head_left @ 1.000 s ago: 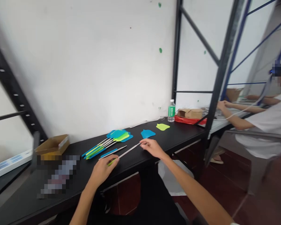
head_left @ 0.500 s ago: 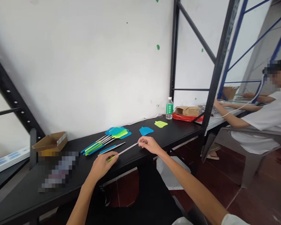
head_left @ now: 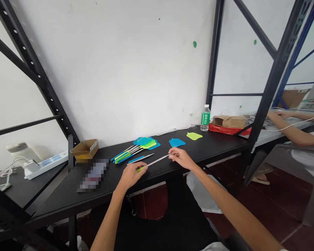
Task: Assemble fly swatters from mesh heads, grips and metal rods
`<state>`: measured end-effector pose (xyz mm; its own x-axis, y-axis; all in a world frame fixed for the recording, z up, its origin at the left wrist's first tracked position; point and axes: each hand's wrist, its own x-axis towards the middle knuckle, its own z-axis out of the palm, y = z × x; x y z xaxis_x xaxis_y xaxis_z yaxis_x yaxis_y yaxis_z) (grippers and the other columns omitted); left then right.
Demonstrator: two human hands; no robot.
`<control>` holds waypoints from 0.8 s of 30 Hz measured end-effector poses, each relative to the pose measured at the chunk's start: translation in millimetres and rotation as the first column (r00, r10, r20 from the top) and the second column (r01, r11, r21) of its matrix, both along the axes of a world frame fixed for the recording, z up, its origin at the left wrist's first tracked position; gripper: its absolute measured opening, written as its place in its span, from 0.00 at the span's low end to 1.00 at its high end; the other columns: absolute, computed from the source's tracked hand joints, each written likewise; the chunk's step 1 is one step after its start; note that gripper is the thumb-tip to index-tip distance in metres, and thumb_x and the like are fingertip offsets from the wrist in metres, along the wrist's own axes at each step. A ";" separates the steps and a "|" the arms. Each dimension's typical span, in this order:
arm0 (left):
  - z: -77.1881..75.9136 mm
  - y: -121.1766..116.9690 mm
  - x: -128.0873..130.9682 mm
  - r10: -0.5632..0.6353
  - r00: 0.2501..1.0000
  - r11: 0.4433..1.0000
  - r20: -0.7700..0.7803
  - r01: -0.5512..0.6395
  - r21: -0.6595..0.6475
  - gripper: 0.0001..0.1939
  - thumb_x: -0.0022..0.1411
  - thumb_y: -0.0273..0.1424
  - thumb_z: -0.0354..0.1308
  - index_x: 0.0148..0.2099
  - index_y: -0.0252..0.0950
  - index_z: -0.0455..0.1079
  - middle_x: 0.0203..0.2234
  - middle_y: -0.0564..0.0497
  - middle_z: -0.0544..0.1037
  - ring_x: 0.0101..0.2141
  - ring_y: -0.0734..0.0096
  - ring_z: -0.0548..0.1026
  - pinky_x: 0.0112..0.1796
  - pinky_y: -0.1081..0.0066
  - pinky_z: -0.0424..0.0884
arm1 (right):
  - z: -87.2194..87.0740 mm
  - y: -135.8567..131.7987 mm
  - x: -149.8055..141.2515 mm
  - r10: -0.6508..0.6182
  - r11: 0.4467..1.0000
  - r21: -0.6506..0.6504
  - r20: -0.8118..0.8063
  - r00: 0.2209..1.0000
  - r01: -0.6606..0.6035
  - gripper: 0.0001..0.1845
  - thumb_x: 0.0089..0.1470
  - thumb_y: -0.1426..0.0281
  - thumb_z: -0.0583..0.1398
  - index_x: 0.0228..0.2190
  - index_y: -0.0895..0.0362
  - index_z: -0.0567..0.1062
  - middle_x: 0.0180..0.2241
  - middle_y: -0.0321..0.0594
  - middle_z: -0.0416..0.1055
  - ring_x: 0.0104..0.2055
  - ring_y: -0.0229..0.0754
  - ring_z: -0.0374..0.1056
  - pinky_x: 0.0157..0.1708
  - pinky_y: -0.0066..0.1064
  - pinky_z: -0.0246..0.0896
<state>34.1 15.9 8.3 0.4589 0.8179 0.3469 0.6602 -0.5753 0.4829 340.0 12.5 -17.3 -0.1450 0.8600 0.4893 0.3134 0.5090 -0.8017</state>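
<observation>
My left hand [head_left: 133,174] is closed around the green handle of a metal rod [head_left: 159,160], just above the front edge of the black table. At the rod's far end, my right hand [head_left: 181,158] pinches the thin tip between its fingers. Behind the rod lies a loose rod with a blue handle [head_left: 136,159]. Farther back is a pile of fly swatters [head_left: 143,142] with blue and green heads and handles. Beyond my right hand, a loose blue swatter head [head_left: 177,142] and a yellow-green swatter head [head_left: 194,136] lie flat, without rods.
On the black table [head_left: 65,195] stand a small open cardboard box [head_left: 85,150] and a water bottle [head_left: 205,118]. A brown carton [head_left: 229,121] rests on red plastic [head_left: 225,129]. A power strip [head_left: 49,162] lies left. Another person's arm [head_left: 290,129] reaches over the neighbouring table.
My view has swung to the left, so the scene sits farther right and the power strip shows more. Both hands keep their hold on the rod.
</observation>
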 end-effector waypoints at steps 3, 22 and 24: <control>-0.5 0.5 -0.5 -0.004 1.000 1.000 0.003 0.004 -0.010 0.21 0.66 0.49 0.50 0.43 0.42 0.78 0.35 0.51 0.81 0.36 0.64 0.76 0.38 0.71 0.67 | 0.6 -0.4 0.4 0.005 1.000 0.002 0.005 1.000 -0.005 0.09 0.56 0.62 0.60 0.36 0.54 0.72 0.32 0.37 0.74 0.28 0.39 0.69 0.32 0.32 0.66; -1.7 -0.9 -0.4 -0.006 1.000 1.000 0.001 0.006 -0.002 0.17 0.65 0.45 0.52 0.42 0.43 0.79 0.35 0.52 0.82 0.36 0.65 0.77 0.39 0.72 0.67 | 4.4 -7.7 -1.1 -0.051 0.998 0.036 0.131 0.990 0.047 0.10 0.59 0.62 0.58 0.30 0.54 0.74 0.28 0.38 0.75 0.30 0.42 0.70 0.34 0.32 0.62; -1.5 -0.9 -0.4 -0.010 1.000 1.000 0.001 0.010 0.003 0.18 0.65 0.45 0.52 0.42 0.43 0.79 0.36 0.52 0.82 0.36 0.65 0.77 0.39 0.72 0.67 | 4.7 -8.3 -1.3 -0.063 0.998 0.037 0.144 0.988 0.058 0.12 0.60 0.61 0.57 0.29 0.54 0.74 0.30 0.38 0.76 0.31 0.43 0.71 0.35 0.32 0.63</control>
<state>33.7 15.0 6.8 0.4671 0.8120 0.3498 0.6539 -0.5836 0.4815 338.7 4.2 -12.6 -0.1647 0.8535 0.4944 0.4562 0.5103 -0.7290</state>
